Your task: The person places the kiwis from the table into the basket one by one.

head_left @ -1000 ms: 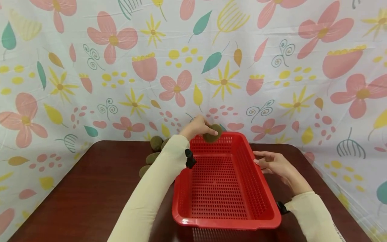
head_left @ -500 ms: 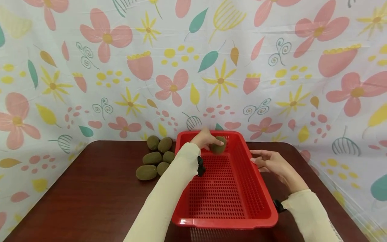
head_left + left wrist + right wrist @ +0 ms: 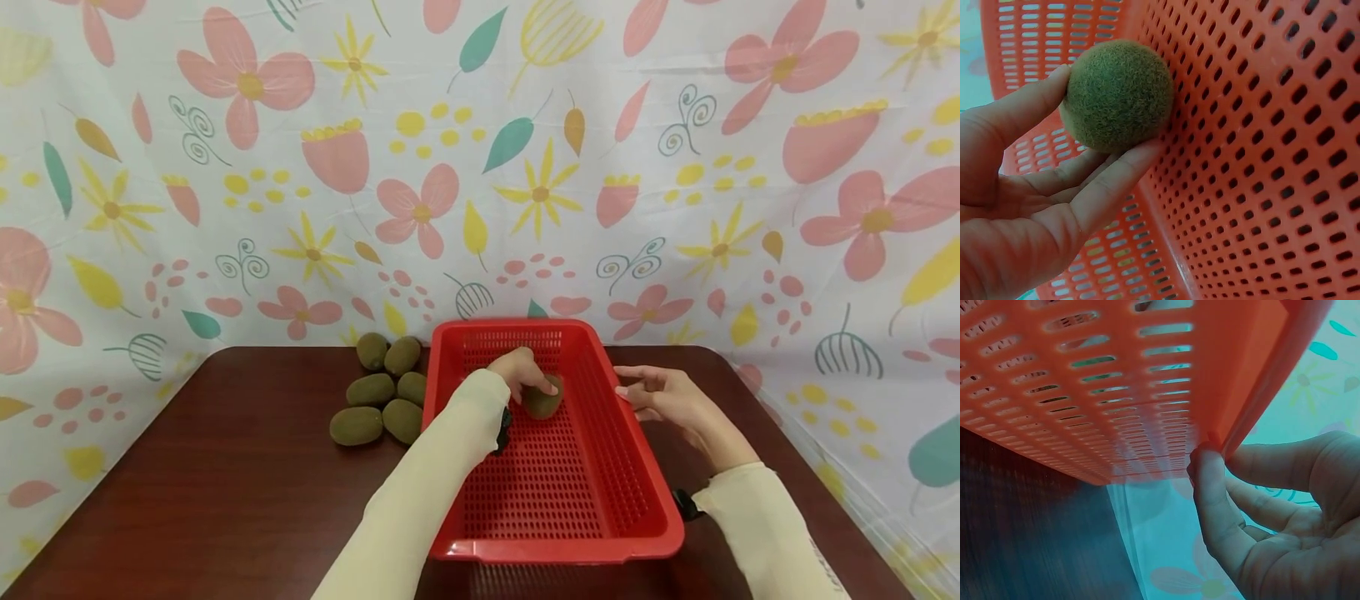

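A brown fuzzy kiwi (image 3: 542, 403) is down inside the red perforated plastic basket (image 3: 558, 550), toward its far end. My left hand (image 3: 517, 371) reaches over the basket's left rim and holds this kiwi between thumb and fingers. In the left wrist view the kiwi (image 3: 1119, 94) sits in the fingertips, close to the perforated floor of the basket. At the basket's right side, my right hand (image 3: 671, 402) pinches the rim; the right wrist view shows thumb and finger meeting at the rim edge (image 3: 1244, 387).
Several kiwis (image 3: 356, 426) lie grouped on the dark wooden table (image 3: 225, 483), left of the basket. Behind the table hangs a white cloth (image 3: 480, 167) with flowers and leaves, close to the basket's far end.
My left hand has carried the kiwi from above the basket's far rim down into it, nearer to me. Kiwis on the left came into fuller view. The right hand stays at the rim.
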Demonstrator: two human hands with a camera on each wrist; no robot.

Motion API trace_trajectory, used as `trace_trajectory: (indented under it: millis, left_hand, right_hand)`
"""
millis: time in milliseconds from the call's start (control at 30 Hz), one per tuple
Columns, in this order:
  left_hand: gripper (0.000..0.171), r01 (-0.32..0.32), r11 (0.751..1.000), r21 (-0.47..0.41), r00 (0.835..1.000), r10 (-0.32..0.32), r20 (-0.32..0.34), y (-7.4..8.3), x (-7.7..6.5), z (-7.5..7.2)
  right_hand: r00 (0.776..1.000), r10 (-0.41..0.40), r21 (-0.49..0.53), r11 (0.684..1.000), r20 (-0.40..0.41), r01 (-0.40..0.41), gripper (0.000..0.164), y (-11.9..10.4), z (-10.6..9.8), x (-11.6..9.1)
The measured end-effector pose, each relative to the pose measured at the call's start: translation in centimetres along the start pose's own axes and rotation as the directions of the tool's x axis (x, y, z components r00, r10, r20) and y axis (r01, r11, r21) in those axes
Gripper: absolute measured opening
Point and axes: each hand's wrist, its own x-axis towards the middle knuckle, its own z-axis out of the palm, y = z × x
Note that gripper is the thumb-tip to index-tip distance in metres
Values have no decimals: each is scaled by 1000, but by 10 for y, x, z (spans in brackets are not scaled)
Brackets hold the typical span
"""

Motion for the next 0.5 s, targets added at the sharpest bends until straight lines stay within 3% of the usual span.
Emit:
trace_trajectory:
  millis: [67,133,167,267,500]
  left_hand:
    - [79,0,1000,0,1000,0,10,-1,5,2]
    - [80,-6,1000,28,1000,5,23,-5,17,3]
    - [82,-10,999,46,1000,9,24,-10,30,4]
    - [81,-9,996,87,1000,7,27,-11,38,6]
    - [73,-36,998,42,998,34,53,-2,8,9]
  right_hand:
    - [1000,5,1,1000,-2,-5,65,-1,0,1]
    - [1000,9,2,1000,-4,-9,65,-2,0,1]
    - [1000,9,1,1000,-6,-9,65,-2,0,1]
    - [1000,6,-3,1000,-7,-6,65,-2,1,0]
    - [1000,-4,-3,1000,-13,4,63,-1,1,0]
